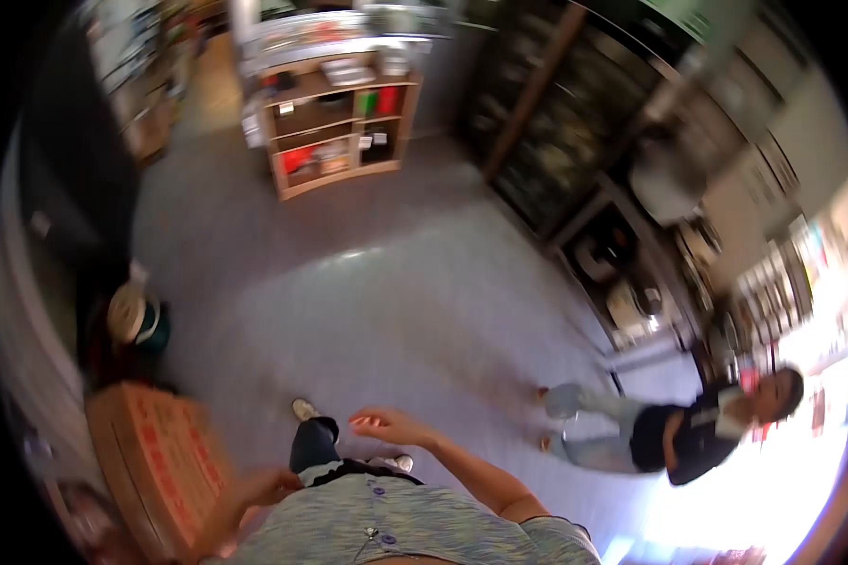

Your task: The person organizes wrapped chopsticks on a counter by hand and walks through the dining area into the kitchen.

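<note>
My right hand (388, 426) reaches out in front of my body over the grey floor (349, 282). Its fingers are loosely extended and nothing shows in them. Down by my waist, at the edge of my patterned buttoned shirt (386, 513), is my left hand (271, 486). Motion blurs its fingers, so I cannot make out whether they hold anything. A large cardboard box (174, 452) with red print stands close to my left arm. Below me show my dark trousers and light shoes (303, 409).
A wooden shelf unit (344, 179) with small items stands ahead. Dark glass-fronted cabinets (556, 122) and a rack with a rice cooker (631, 303) line the right side. Another person (688, 433) stands at right. A lidded bucket (134, 315) sits at left.
</note>
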